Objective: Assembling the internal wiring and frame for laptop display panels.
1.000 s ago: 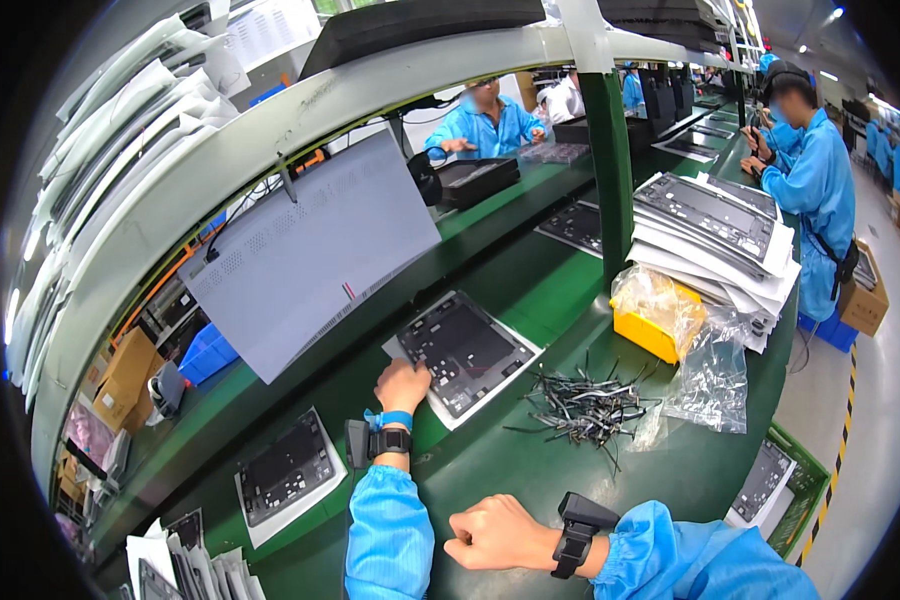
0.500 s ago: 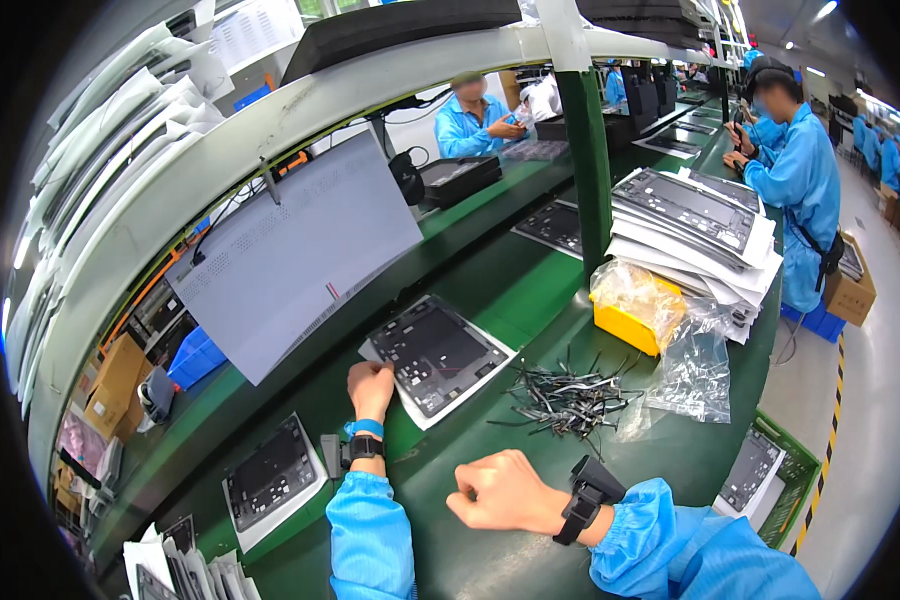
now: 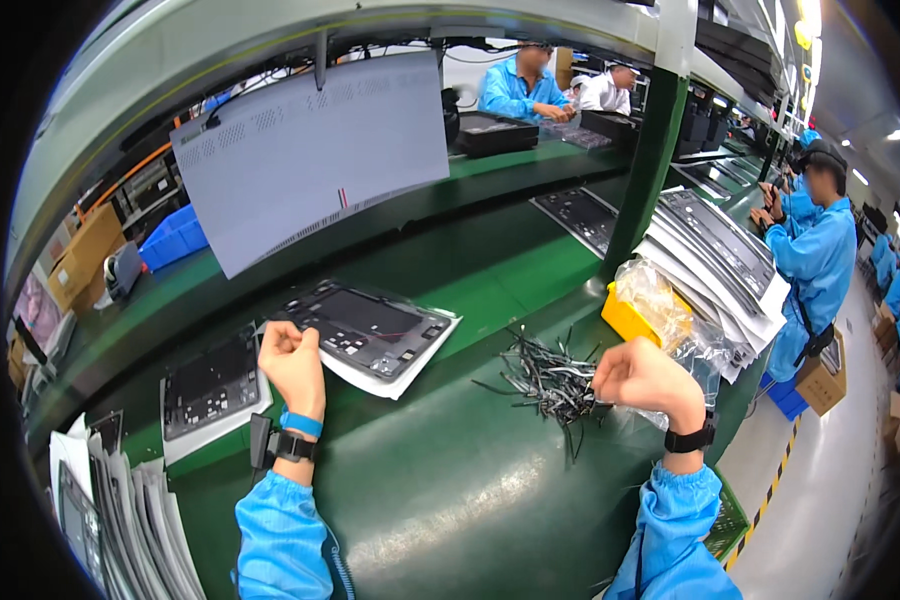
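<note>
"Black strips (image 3: 548, 382) lay in a loose heap just right of the middle of the frame. Which hand was nearest to them?"

"Right hand (image 3: 653, 378). It was bent at the wrist, with its fingertips over the right edge of the heap, thumb and fingers drawn close together. I couldn't tell whether a strip was pinched between them."

"And the left hand (image 3: 292, 365)?"

"Left of centre, fingers curled in and thumb near the forefinger. It overlapped the near left edge of a dark panel (image 3: 370, 315), so the panel reached away to the right and slightly above the knuckles. Whether the fingers gripped that edge, I couldn't tell."

"What was under the panel?"

"White sheet (image 3: 378, 384), showing along its lower and right sides, above the green desk (image 3: 470, 480). The strips were to the right of that panel, well apart from the left hand."

"Anything on the left hand's other side?"

"Another dark panel (image 3: 208, 388) on white backing, just left of it. Further down, in the lower left of the frame, leaned a row of sheets and panels (image 3: 135, 500)."

"And beyond the right hand?"

"Yellow bin (image 3: 625, 318), just above the heap, with a clear plastic bag (image 3: 650, 290) spilling out. Past that, at upper right, rose a stack of panels and white sheets (image 3: 730, 250)."
</note>
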Demonstrator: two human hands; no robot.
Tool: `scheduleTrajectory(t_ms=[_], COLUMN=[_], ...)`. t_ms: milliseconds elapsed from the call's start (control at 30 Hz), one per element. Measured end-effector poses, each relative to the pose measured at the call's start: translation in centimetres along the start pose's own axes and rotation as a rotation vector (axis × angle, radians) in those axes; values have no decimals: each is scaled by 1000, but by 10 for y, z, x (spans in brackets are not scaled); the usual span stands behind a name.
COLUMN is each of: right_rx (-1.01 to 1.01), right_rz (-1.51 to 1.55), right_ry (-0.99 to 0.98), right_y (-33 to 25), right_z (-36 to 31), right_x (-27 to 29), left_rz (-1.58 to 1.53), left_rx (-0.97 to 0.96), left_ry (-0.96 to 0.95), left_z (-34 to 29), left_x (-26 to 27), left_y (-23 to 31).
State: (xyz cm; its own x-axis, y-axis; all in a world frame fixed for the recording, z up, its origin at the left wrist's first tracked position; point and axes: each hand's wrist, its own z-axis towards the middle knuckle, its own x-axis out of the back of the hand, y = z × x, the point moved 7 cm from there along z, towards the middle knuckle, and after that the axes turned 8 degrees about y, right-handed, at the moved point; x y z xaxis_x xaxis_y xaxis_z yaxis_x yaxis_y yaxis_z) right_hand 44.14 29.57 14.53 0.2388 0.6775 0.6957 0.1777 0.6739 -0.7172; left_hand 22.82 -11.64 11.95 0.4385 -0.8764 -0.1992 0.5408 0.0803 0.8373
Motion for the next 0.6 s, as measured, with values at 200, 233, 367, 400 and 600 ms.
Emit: scheduleTrajectory(t_ms=[200, 233, 367, 400, 600], right_rx=[12, 45, 183, 191, 133], right_rz=[-182, -227, -214, -208, -21], right_ry=[-200, -206, -198, -196, -70], right_y=[9, 10, 7, 5, -10], right_z=[4, 5, 9, 7, 5], right_x=[-21, -23, -34, -32, -18], left_rz=[100, 111, 192, 158, 240], left_rx=[-28, -11, 121, 219, 548], left_ry=[46, 36, 66, 70, 10], left_z=[-56, -66, -115, -129, -193], left_x=[68, 81, 137, 152, 220], left_y=[29, 37, 65, 69, 101])
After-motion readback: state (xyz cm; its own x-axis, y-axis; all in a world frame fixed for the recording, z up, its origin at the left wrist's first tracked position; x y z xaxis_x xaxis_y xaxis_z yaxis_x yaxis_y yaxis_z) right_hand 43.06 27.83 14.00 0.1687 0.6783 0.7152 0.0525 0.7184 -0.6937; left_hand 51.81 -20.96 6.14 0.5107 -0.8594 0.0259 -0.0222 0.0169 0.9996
